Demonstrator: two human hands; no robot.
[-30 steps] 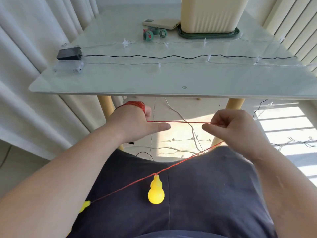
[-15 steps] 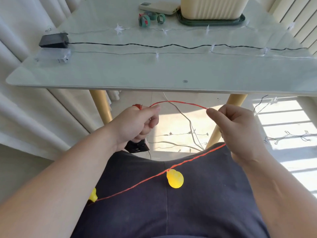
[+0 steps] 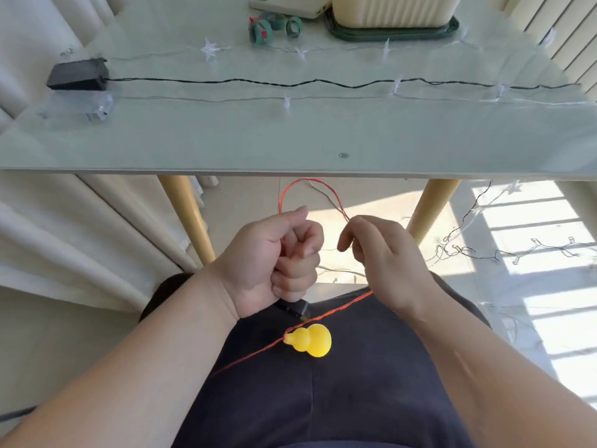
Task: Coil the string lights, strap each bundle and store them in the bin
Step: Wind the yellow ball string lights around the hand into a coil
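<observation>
Wire (image 3: 292,185), thin and bright red, arcs in a narrow loop just below the table (image 3: 226,140) edge, between the two hands. Left hand (image 3: 274,257) is a tight fist round one end of the loop, with a black box (image 3: 295,308) poking out beneath it. Right hand (image 3: 384,253), fingers curled, pinches the other end. From there the wire slants down across the dark lap, carrying a glossy yellow gourd bulb (image 3: 310,341) that lies on its side. Bin (image 3: 394,11) stands at the table's far edge.
</observation>
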